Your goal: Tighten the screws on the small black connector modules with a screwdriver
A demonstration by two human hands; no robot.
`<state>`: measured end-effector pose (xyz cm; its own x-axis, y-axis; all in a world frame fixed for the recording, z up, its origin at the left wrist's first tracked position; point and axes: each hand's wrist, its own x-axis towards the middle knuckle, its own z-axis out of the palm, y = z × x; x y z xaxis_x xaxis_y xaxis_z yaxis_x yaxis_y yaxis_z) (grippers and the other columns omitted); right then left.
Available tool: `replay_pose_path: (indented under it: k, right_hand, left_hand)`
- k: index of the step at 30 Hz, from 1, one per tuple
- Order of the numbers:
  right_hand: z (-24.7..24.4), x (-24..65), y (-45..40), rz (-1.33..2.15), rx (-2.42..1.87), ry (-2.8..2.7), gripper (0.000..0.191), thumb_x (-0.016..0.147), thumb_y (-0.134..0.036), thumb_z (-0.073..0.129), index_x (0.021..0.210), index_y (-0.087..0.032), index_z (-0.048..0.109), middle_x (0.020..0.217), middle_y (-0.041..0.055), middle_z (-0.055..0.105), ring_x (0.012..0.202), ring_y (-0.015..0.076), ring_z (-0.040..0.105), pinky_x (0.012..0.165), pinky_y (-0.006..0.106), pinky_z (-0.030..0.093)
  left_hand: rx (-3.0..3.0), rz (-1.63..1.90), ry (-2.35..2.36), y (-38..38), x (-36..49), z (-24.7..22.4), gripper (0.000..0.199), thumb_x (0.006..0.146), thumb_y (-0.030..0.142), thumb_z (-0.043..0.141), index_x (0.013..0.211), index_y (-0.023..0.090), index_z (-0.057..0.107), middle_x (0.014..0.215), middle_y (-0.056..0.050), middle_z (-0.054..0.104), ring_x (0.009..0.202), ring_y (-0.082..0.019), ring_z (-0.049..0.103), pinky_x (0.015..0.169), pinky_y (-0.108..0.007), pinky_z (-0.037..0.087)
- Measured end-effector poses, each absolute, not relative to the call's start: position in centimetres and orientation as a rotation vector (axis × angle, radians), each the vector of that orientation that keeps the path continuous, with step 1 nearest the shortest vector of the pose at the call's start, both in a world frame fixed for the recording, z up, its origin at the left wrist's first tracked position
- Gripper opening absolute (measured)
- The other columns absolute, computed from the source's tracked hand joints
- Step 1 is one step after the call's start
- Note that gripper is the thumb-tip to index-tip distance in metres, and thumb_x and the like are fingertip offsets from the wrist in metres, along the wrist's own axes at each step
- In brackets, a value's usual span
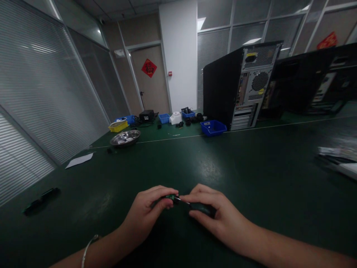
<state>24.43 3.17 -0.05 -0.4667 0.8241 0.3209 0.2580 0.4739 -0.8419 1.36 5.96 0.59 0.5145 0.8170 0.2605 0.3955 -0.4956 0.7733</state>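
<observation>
My left hand [150, 208] pinches a small green circuit board [170, 196] between thumb and fingers, low in the middle of the view. In my right hand [220, 212] is a screwdriver with a dark handle [201, 209], the fingers closed round it. Its thin metal shaft [182, 201] points left, and the tip meets or nearly meets the board's right end. The fingers cover much of the board, so its full shape is hidden. Both hands are just above the green tabletop [156, 167].
A dark green strip-like part [41, 201] lies at left, below a white paper [80, 160]. Farther back are a metal bowl [125, 137], a yellow basket [118, 125], a blue tray [213, 127] and a black computer tower [223, 85]. A blurred pale stack [340, 158] lies at right.
</observation>
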Motion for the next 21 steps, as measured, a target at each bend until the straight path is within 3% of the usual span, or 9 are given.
replay_pose_path:
  k: [6, 11, 16, 21]
  right_hand:
    - [0.11, 24.21, 3.17, 0.976, -0.895, -1.942, 0.039, 0.086, -0.011, 0.062, 0.121, -0.029, 0.065, 0.1, 0.0046, 0.064, 0.092, 0.0191, 0.061, 0.082, 0.032, 0.049]
    - [-0.03, 24.26, 3.03, 0.974, -0.919, -1.95, 0.038, 0.086, -0.011, 0.062, 0.12, -0.028, 0.066, 0.1, 0.0045, 0.063, 0.091, 0.0191, 0.061, 0.081, 0.032, 0.05]
    - [-0.07, 24.28, 3.01, 0.967, -0.906, -1.941, 0.039, 0.086, -0.01, 0.062, 0.121, -0.027, 0.065, 0.1, 0.0046, 0.064, 0.092, 0.0186, 0.061, 0.082, 0.031, 0.049]
    - [-0.13, 24.3, 3.01, 0.966, -0.917, -1.939, 0.038, 0.086, -0.01, 0.063, 0.12, -0.026, 0.066, 0.099, 0.0051, 0.064, 0.091, 0.0184, 0.062, 0.081, 0.031, 0.049]
  left_hand:
    - [1.996, 0.847, 0.983, 5.76, 1.52, 0.84, 0.021, 0.091, 0.024, 0.055, 0.106, 0.022, 0.07, 0.087, -0.005, 0.07, 0.073, -0.017, 0.065, 0.069, -0.027, 0.052]
    - [2.16, 0.824, 1.02, 5.55, 1.48, 0.96, 0.022, 0.09, 0.024, 0.057, 0.108, 0.025, 0.07, 0.099, -0.006, 0.071, 0.088, -0.02, 0.065, 0.08, -0.029, 0.05]
    - [2.01, 0.849, 0.976, 5.92, 1.45, 0.43, 0.022, 0.091, 0.024, 0.055, 0.107, 0.023, 0.07, 0.089, -0.004, 0.07, 0.072, -0.015, 0.065, 0.069, -0.025, 0.051]
    - [2.038, 0.843, 0.997, 5.83, 1.41, 0.26, 0.022, 0.09, 0.023, 0.056, 0.106, 0.023, 0.07, 0.089, -0.004, 0.07, 0.074, -0.016, 0.065, 0.071, -0.025, 0.051]
